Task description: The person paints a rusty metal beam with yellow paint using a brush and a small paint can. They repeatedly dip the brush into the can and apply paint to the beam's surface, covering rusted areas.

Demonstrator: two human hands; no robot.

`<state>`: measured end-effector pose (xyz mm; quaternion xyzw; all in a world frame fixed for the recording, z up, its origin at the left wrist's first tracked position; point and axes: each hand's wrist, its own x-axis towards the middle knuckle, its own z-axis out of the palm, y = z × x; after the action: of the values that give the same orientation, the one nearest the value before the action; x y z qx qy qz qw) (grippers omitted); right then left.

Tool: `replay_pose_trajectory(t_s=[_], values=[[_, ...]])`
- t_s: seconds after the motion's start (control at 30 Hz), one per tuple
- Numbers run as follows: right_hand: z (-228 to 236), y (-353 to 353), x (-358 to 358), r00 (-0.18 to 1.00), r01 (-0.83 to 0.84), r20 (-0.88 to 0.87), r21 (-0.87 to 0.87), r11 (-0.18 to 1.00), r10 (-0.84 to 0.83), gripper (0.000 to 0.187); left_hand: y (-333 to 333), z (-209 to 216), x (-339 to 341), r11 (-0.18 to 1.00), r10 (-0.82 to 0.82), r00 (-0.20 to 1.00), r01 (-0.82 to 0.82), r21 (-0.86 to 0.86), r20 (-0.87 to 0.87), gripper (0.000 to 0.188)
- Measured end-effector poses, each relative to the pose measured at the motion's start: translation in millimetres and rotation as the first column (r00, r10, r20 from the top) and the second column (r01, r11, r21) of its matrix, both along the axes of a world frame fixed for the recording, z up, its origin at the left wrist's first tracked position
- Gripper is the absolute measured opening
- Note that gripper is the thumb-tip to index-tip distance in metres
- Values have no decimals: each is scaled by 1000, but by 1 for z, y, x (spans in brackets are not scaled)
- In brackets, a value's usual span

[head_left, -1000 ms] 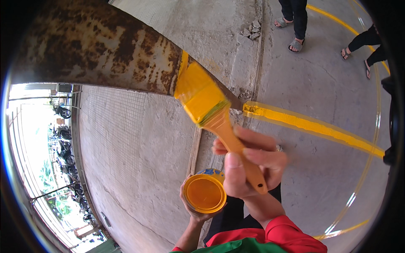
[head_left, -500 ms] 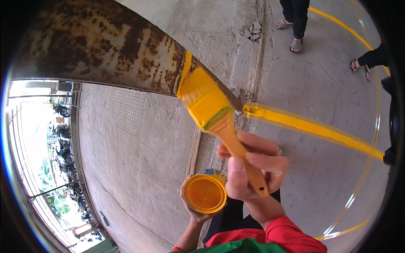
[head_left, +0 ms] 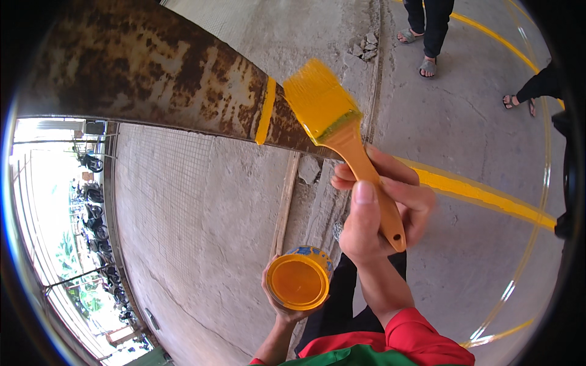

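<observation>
My right hand grips a wide paintbrush by its orange wooden handle, thumb on top. Yellow paint coats the bristles, which point up and away beside a rusty steel beam. In this view the bristle tips overlap the beam's right edge; whether they touch it I cannot tell. Across the beam's face runs a yellow stripe, just left of the brush. Lower down, my left hand is wrapped round an open can of yellow paint, held upright with its mouth facing me.
A yellow painted line crosses the concrete floor on the right. Two people stand there, one in grey sandals, another in dark sandals. Broken concrete bits lie beyond the beam. Several parked motorbikes line the far left.
My right hand and the paintbrush have moved up and to the right, off the yellow stripe, which now shows in full. The left hand and can have barely moved.
</observation>
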<state>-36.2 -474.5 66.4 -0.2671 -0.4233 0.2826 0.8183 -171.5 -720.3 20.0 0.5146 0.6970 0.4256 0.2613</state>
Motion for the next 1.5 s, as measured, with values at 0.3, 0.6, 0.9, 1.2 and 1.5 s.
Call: replay_pose_trajectory(t_s=[0.3,0.6,0.9,1.2,1.5], values=[[2,13,-8,998,-38,-47,82,996,42,31,0,1,-1,1000,-10,999,9,-5,-53,129],[6,3,-3,994,-64,-83,70,995,70,30,-3,2,-1,999,9,996,-12,-32,-88,129],[9,-4,-5,997,-35,68,-28,999,37,27,-2,1,-1,999,21,997,-23,-26,-69,128],[6,-1,-10,998,-47,44,-34,998,48,27,-6,-3,-2,999,31,999,-32,-24,-24,130],[7,-19,2,998,-31,58,-33,999,33,27,-5,-1,-1,999,16,996,-19,-31,-83,131]])
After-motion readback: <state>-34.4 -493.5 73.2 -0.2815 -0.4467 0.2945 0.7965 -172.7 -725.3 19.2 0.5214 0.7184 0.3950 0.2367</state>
